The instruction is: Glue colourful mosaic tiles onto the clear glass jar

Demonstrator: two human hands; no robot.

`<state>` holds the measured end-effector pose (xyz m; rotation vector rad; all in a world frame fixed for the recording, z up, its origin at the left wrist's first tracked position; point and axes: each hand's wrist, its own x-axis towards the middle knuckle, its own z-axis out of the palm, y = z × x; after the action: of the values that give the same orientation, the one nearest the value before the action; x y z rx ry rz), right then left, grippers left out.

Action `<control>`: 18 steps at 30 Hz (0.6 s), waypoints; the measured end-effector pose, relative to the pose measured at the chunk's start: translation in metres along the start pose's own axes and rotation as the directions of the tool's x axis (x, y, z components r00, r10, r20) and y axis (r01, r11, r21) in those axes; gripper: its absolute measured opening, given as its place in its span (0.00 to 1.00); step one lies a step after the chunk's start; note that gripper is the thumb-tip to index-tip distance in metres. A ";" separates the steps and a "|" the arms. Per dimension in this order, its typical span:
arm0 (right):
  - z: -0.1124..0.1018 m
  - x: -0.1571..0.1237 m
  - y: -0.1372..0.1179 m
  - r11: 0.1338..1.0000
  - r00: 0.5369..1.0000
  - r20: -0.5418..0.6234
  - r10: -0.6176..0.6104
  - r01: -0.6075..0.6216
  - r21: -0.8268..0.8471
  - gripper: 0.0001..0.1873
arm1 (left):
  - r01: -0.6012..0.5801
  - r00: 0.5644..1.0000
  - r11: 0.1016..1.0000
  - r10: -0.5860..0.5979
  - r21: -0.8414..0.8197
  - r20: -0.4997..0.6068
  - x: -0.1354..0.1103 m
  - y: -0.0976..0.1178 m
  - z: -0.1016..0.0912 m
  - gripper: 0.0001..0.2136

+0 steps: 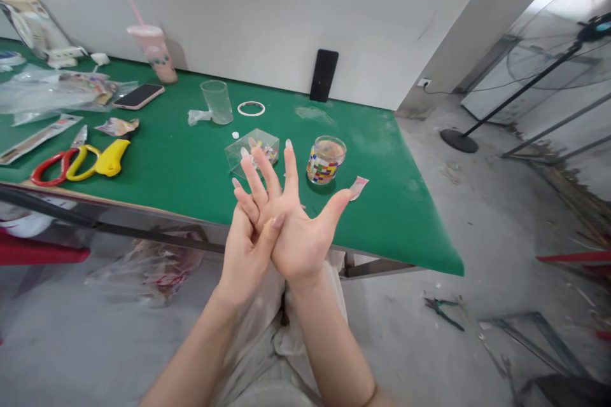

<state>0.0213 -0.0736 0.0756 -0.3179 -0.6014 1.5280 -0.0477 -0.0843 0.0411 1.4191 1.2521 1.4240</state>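
My right hand (300, 238) is held palm up in front of the green table's near edge (405, 229), with fingers and thumb spread and nothing in it. My left hand (241, 254) clasps it from the left. The left thumb presses on the right palm, and the left fingers lie behind the right fingers. Just beyond the fingertips are a clear plastic box (260, 140) of small coloured pieces and a glass jar (326, 160) covered in coloured mosaic tiles. A small packet (358, 187) lies right of the jar.
Further back on the table are a clear cup (217, 102), a white ring (251, 109), a black phone (323, 75) leaning on the wall, a pink tumbler (155, 54), another phone (138, 96), and red (50, 167) and yellow scissors (100, 162). A fan stand (459, 140) and pliers (443, 311) are on the floor.
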 end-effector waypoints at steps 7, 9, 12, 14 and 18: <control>0.004 0.001 0.018 0.981 0.992 0.011 0.122 -0.122 0.154 0.47 | 0.115 0.987 0.992 -0.109 0.046 -0.122 -0.006 -0.002 -0.015 0.18; 0.007 0.000 0.032 0.969 0.985 0.050 0.164 -0.171 0.177 0.47 | 0.172 0.952 0.974 -0.124 0.151 -0.281 -0.005 -0.005 -0.022 0.18; 0.011 0.000 0.048 0.941 0.963 0.138 0.230 -0.257 0.220 0.46 | 0.207 0.896 0.932 -0.057 0.298 -0.441 -0.001 -0.013 -0.037 0.19; 0.009 0.002 0.056 0.918 0.951 0.166 0.262 -0.298 0.261 0.45 | 0.224 0.891 0.893 -0.025 0.390 -0.454 0.001 -0.019 -0.052 0.20; -0.003 0.010 0.068 0.877 0.928 0.170 0.331 -0.369 0.309 0.41 | 0.158 0.901 0.798 0.124 0.581 -0.416 -0.001 -0.027 -0.083 0.22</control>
<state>-0.0345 -0.0605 0.0367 -0.0774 -0.3683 1.9779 -0.1334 -0.0893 0.0228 1.5154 2.1606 1.4391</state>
